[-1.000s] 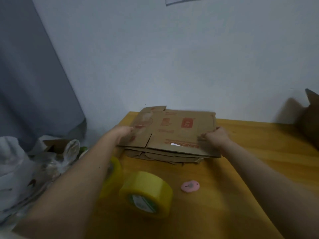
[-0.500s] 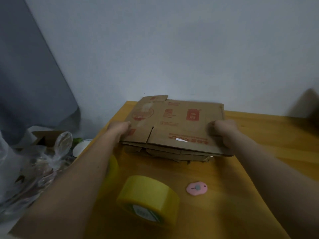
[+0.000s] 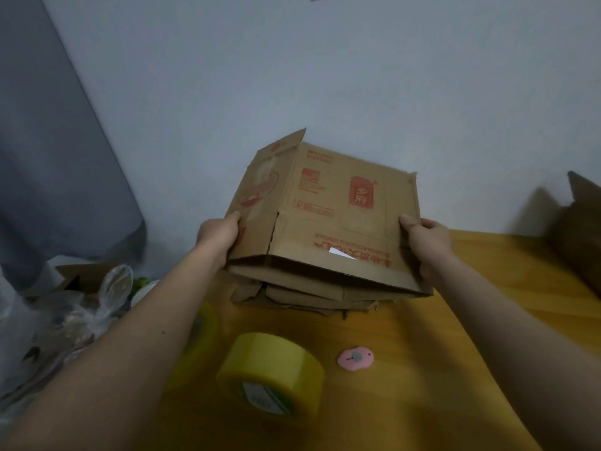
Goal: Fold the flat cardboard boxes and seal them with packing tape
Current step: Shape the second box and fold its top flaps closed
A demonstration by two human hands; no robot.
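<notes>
While both hands grip it, the red-printed cardboard box (image 3: 328, 219) tilts half-open.

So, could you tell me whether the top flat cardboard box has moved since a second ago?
Yes. The top flat cardboard box has tilted up off the stack of flat boxes, held by the left hand and right hand.

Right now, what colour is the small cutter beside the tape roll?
Pink, with a grey centre button; head view shows the cutter clearly.
</notes>
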